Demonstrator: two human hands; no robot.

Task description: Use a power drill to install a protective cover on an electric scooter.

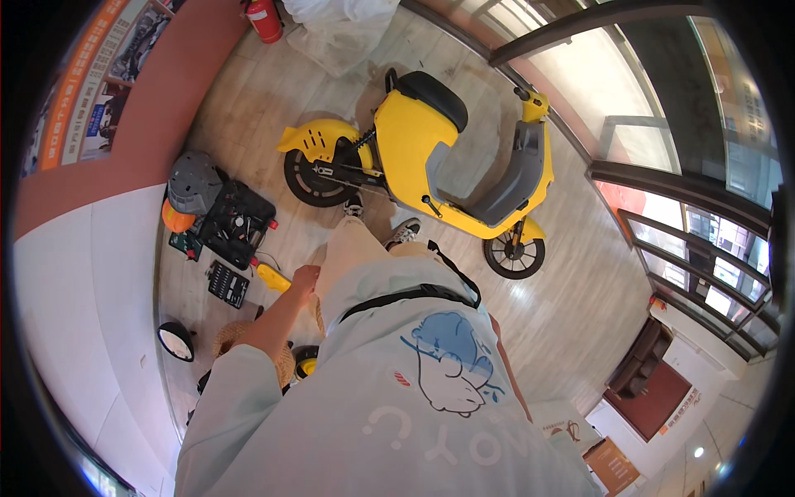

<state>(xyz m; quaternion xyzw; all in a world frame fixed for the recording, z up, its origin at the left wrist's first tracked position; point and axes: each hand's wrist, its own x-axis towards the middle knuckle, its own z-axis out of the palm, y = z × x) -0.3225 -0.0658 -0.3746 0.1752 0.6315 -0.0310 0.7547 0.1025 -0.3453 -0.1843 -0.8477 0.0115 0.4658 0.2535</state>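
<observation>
Facing right: yellow scooter [407,157], long axis crosswise

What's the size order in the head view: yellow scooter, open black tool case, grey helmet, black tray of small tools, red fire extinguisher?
1. Yellow scooter
2. Open black tool case
3. Grey helmet
4. Black tray of small tools and red fire extinguisher: too alike to rank

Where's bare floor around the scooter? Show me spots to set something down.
Floor lies bare between the front wheel of the yellow scooter and the dark brown furniture, and between its rear wheel and the red extinguisher. Toward the white wall it's crowded: grey helmet, open tool case, small black tray, yellow part.
</observation>
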